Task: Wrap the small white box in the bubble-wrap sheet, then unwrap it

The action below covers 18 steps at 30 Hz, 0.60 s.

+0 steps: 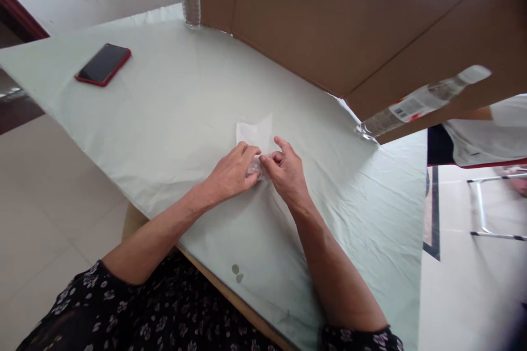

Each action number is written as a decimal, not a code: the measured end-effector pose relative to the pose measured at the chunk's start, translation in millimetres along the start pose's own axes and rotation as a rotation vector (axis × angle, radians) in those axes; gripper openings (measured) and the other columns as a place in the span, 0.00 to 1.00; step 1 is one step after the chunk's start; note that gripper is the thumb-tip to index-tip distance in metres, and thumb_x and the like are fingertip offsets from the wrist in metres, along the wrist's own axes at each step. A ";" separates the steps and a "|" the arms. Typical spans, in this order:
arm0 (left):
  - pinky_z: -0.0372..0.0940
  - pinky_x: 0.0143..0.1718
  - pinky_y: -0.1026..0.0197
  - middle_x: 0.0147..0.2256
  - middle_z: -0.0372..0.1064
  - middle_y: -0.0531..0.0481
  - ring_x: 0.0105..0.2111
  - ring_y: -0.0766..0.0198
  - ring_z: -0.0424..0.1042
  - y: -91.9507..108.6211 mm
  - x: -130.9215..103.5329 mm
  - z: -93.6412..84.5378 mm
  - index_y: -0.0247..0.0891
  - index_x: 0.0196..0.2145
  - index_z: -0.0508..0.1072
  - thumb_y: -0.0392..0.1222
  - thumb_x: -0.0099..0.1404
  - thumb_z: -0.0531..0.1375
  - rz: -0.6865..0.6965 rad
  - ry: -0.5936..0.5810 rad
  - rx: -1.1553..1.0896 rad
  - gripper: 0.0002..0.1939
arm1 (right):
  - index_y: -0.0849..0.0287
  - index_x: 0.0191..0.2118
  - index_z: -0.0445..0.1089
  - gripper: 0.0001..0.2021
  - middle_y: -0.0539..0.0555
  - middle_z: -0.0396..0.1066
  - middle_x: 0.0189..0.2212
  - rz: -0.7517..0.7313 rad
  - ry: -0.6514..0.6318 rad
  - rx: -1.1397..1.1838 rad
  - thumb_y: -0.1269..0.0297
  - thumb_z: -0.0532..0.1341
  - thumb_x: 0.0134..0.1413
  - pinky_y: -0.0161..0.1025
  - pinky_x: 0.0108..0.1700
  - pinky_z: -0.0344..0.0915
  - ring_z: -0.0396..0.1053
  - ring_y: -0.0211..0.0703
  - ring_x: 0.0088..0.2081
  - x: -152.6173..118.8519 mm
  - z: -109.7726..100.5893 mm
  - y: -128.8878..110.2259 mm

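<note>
My left hand (233, 173) rests low over the cloth, its thumb and fingers curled around a small crinkled, see-through plastic wrapper (256, 166). On the wrapper's right side, my right hand (286, 173) pinches its edge between thumb and fingers, with one finger lifted away. Just beyond the fingertips a thin white sheet (254, 132) lies on the table, its near end hidden by my hands. Whether the sheet and the wrapper are one piece, I cannot tell.
A pale green cloth covers the table (173, 104). At the far left lies a phone in a red case (102, 64). Brown cardboard panels (308, 16) stand along the back, with a water bottle (191, 0) and another bottle (420, 101) against them. A person in white (489, 134) is at right.
</note>
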<state>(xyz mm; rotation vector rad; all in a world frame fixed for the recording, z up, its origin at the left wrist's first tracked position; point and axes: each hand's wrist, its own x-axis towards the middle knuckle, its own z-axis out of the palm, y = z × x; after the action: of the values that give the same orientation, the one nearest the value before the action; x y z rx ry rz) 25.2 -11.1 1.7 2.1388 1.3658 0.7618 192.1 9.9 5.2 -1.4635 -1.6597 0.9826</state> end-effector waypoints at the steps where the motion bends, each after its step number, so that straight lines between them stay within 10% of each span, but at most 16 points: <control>1: 0.68 0.44 0.55 0.48 0.66 0.41 0.46 0.56 0.69 -1.2 -0.4 1.9 0.36 0.51 0.66 0.37 0.64 0.59 0.000 0.018 -0.027 0.17 | 0.66 0.66 0.56 0.35 0.52 0.75 0.32 -0.010 -0.019 -0.004 0.55 0.60 0.57 0.40 0.34 0.67 0.71 0.42 0.32 -1.4 -0.6 0.2; 8: 0.68 0.38 0.59 0.46 0.68 0.44 0.34 0.64 0.68 -5.7 -1.1 2.4 0.37 0.58 0.62 0.36 0.58 0.60 -0.090 0.080 -0.305 0.30 | 0.60 0.70 0.51 0.29 0.60 0.78 0.47 -0.265 -0.176 -0.318 0.63 0.52 0.65 0.43 0.37 0.70 0.76 0.45 0.37 -19.1 -9.3 -5.4; 13: 0.67 0.34 0.60 0.42 0.69 0.48 0.27 0.69 0.64 3.2 2.9 3.6 0.37 0.49 0.69 0.37 0.59 0.60 -0.239 0.152 -0.345 0.19 | 0.62 0.73 0.42 0.33 0.64 0.77 0.53 -0.423 -0.207 -0.609 0.70 0.48 0.64 0.44 0.32 0.68 0.77 0.52 0.37 -27.8 -11.6 -6.7; 18: 0.68 0.39 0.58 0.43 0.69 0.47 0.30 0.67 0.66 6.2 1.8 13.1 0.38 0.49 0.71 0.39 0.63 0.60 -0.202 0.229 -0.186 0.16 | 0.56 0.72 0.45 0.32 0.60 0.78 0.51 -0.307 -0.298 -0.251 0.70 0.49 0.63 0.44 0.34 0.71 0.74 0.40 0.25 -19.8 -23.0 0.5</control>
<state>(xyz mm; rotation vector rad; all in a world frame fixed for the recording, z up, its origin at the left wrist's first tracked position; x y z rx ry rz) 38.7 -13.2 -3.4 1.7833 1.5329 1.0322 214.8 -7.7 14.9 -1.2042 -2.2145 0.8740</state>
